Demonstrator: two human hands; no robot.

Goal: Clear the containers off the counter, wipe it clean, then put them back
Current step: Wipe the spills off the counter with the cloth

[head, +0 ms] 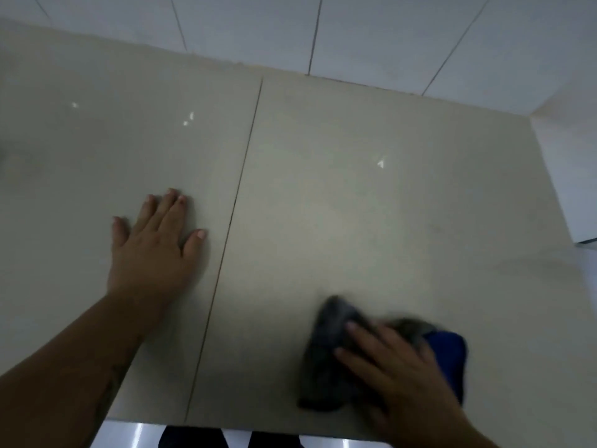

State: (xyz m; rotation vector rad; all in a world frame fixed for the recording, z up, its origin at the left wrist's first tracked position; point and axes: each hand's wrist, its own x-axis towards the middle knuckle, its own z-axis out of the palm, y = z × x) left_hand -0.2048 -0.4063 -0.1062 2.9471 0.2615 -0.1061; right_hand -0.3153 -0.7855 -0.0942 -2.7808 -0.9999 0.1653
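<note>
Wiping step, judged: right hand (397,367) presses extended fingers on a dark grey-and-blue cloth (326,334) at the bench's (355,189) near right. Left hand (151,247) rests released, palm down. Cloth looks soft, light, limp; best bunched under the palm.

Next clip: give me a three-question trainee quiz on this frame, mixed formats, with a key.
1. True or false: the left hand lies flat on the counter.
2. Which hand presses the cloth? A) left B) right C) both
3. Fill in: a seam runs across the counter between the hands; the cloth lies on its ____ side.
Key: 1 true; 2 B, the right hand; 3 right.
</note>
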